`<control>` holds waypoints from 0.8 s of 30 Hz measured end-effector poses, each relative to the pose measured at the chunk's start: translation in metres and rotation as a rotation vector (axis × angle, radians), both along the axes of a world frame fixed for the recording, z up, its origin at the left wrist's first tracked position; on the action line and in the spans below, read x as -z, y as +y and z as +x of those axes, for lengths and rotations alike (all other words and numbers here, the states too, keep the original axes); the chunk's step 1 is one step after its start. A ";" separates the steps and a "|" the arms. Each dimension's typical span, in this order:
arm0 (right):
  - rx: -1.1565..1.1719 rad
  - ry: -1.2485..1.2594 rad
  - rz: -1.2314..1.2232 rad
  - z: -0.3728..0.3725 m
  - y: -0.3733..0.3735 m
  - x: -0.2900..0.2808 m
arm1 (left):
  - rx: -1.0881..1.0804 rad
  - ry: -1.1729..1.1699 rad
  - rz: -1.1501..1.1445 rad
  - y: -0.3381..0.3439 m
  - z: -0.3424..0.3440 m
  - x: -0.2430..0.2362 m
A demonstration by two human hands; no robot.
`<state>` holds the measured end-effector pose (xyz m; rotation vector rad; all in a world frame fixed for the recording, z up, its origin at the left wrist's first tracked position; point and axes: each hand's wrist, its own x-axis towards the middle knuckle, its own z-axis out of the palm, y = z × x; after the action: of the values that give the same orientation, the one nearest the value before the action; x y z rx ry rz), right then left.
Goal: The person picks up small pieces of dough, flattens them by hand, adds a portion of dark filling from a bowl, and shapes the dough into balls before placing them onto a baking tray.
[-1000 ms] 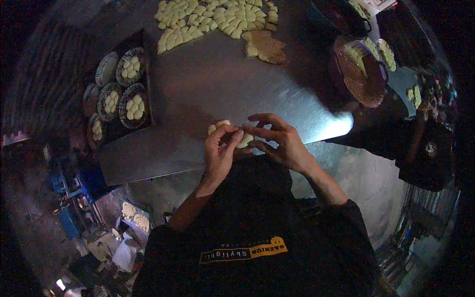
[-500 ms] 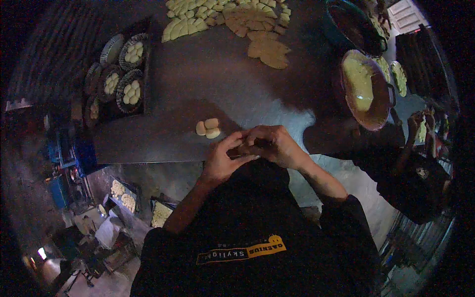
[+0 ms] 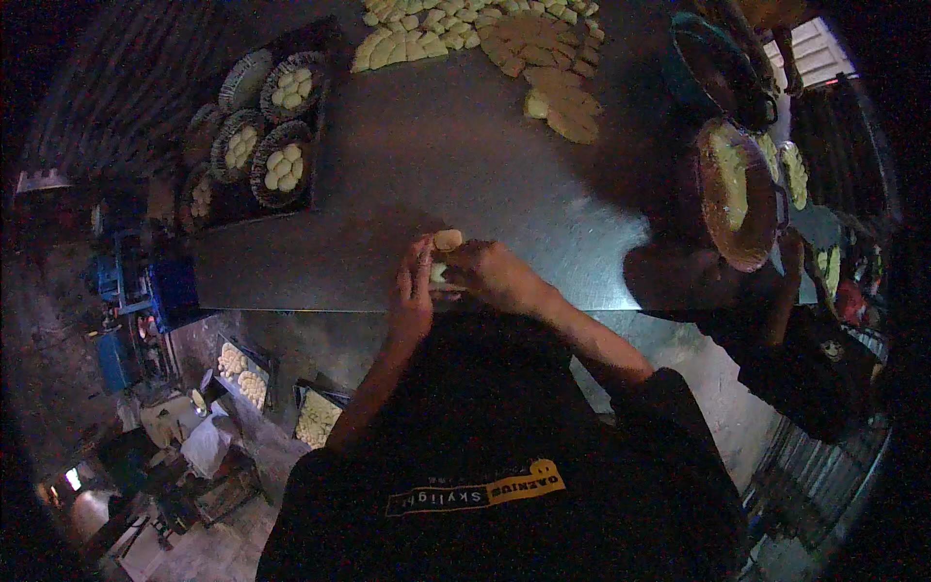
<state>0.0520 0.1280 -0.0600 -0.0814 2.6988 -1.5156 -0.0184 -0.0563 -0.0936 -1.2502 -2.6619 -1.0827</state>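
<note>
Near the front edge of the steel table (image 3: 349, 175), my left hand (image 3: 415, 276) is closed around the left side of a small cluster of pale dough pieces (image 3: 447, 240). My right hand (image 3: 490, 276) lies against the cluster from the right, fingers curled over it and partly hidden in shadow. How many pieces are between my hands cannot be made out.
Fluted tins (image 3: 266, 191) with dough balls sit on a dark tray at left. Cut dough (image 3: 402, 44) covers the far side. A reddish oval pan (image 3: 725, 223) and teal pot (image 3: 703, 68) are at right, beside a co-worker (image 3: 815, 373). Dough trays (image 3: 242, 373) sit low at left.
Half a second ago several dough pieces lay uncovered beyond my hands; now my hands have moved up and left around them. The co-worker's arms have shifted.
</note>
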 end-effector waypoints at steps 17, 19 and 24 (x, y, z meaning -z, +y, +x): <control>0.229 0.257 0.208 -0.075 0.107 0.109 | 0.104 -0.760 0.174 -0.022 -0.061 0.042; 0.831 0.073 0.030 -0.082 0.150 0.069 | 0.030 -0.798 0.231 -0.036 -0.065 0.022; 1.013 0.177 0.594 -0.031 0.309 0.103 | 0.027 -0.915 0.303 -0.039 -0.078 0.003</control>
<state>0.0211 0.4366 -0.1631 1.3906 3.3752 -0.6587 -0.0962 -0.0956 -0.0963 -0.8454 -2.7889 -2.4165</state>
